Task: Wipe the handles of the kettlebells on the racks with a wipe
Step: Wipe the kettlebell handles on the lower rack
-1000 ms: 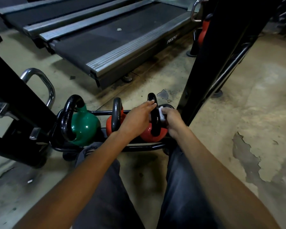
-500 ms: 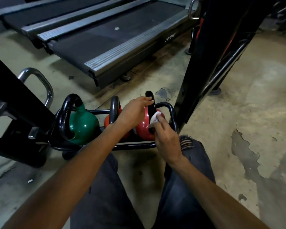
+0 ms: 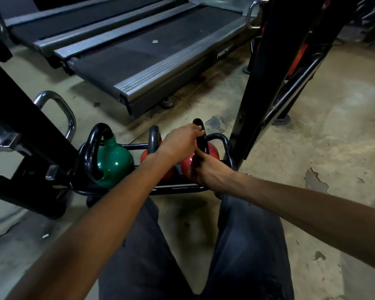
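worn, stained concrete floor (image 3: pixel 312 148) is spread across the scene, and two treadmills (image 3: pixel 139 61) are set at the back. a low black rack (image 3: pixel 178 188) is placed on the floor between a black upright post (image 3: pixel 258 83) and a heavy black frame (image 3: pixel 20 126) on the left. three kettlebells are held in the rack in a row: a green kettlebell (image 3: pixel 114 163) on the left, a middle red kettlebell (image 3: pixel 145 157) and a right red kettlebell (image 3: pixel 212 151), the last just beside the post. the black handle (image 3: pixel 202 142) of the right red kettlebell is stood upright, and its top is gripped by the left hand (image 3: pixel 180 141), whose fingers are curled over it. the right hand (image 3: pixel 208 169) is laid low against the same kettlebell, with one finger (image 3: pixel 199 153) stretched up along the handle's near leg. the wipe cannot be made out, and whether anything is gripped by the right hand cannot be told. knees in dark trousers (image 3: pixel 139 245) are seen below the arms.
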### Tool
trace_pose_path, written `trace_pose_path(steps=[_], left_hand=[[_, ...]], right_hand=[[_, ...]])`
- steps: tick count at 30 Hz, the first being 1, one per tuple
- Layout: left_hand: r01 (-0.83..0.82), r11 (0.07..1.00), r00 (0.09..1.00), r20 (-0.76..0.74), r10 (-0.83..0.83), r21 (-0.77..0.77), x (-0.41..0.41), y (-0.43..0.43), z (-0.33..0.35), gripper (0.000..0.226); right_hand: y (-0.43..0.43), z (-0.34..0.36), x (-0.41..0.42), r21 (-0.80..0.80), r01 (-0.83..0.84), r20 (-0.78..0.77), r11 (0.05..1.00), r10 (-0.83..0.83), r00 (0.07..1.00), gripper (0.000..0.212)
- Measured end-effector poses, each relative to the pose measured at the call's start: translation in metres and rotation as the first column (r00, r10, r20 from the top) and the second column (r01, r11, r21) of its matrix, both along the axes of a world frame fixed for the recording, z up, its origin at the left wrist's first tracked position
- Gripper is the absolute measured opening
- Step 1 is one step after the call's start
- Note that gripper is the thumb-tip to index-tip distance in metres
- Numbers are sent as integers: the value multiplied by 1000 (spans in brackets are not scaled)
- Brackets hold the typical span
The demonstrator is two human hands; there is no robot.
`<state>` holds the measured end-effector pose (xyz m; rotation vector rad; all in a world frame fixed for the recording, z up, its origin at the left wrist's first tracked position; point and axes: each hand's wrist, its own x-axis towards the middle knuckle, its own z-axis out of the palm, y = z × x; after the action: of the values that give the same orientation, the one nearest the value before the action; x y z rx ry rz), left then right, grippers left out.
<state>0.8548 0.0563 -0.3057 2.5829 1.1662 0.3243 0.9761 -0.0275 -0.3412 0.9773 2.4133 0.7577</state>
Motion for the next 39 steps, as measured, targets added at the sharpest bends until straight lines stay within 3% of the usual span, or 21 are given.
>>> trace_pose_path(steps=[4,6,8,10,11,12,13,16,18,19,21,28,31,33,35,37,39], left_hand=[[-13,1000,999,40,13,15,0,3,-8,43],[-29,1000,998,55,28,9,2,4,-7,41],[-34,999,998,61,33,7,2,4,-7,41],[-26,1000,997,66,26,4,1,3,-9,42],[-23,1000,997,72,22,4,0,2,-9,42],[-22,1000,997,79,21,6,-1,1,-9,43],[-24,1000,996,81,23,9,-1,0,-8,42],[-24,1000,997,77,23,6,-1,-2,-4,43],[-26,1000,997,73,26,1,-2,-3,-3,46],[-33,999,997,66,34,-3,-2,-4,-5,47],[-50,999,998,40,50,-12,-3,-9,-8,51],[-78,997,997,-14,78,21,2,-18,-12,62],[-70,997,997,-8,71,19,0,-18,-11,64],[-71,997,997,-13,72,19,-1,-19,-12,65],[-74,997,997,-26,74,20,0,-20,-11,67],[-70,997,997,-26,71,37,0,-23,-8,68],[-66,995,997,-26,68,73,0,-29,-8,70]], right_hand=[[-24,2,38,-23,-90,-127,996,86,988,38],[-27,-7,48,18,-45,-408,999,49,912,42],[-27,-18,45,60,87,-762,994,-10,647,29],[-29,-23,26,-61,308,-962,949,-139,236,21],[-31,-24,13,-198,392,-977,898,-213,-6,19],[-32,-22,2,-344,421,-935,839,-264,-239,15],[-31,-22,-5,-459,407,-864,790,-290,-411,13],[-4,-13,-8,-677,272,-636,684,-357,-685,19],[32,0,-2,-785,18,-317,619,-377,-870,23],[56,3,5,-800,-136,-117,584,-374,-920,24],[96,8,17,-809,-300,103,506,-379,-919,26],[134,22,29,-926,-243,130,289,-361,-924,27],[147,1,30,-935,-228,142,274,-301,-943,32],[148,2,25,-935,-152,78,321,-233,-969,25],[138,19,17,-931,71,-170,359,-255,-952,16],[143,15,20,-907,253,-369,338,-345,-863,23],[146,20,22,-908,213,-385,362,-517,-765,33]])
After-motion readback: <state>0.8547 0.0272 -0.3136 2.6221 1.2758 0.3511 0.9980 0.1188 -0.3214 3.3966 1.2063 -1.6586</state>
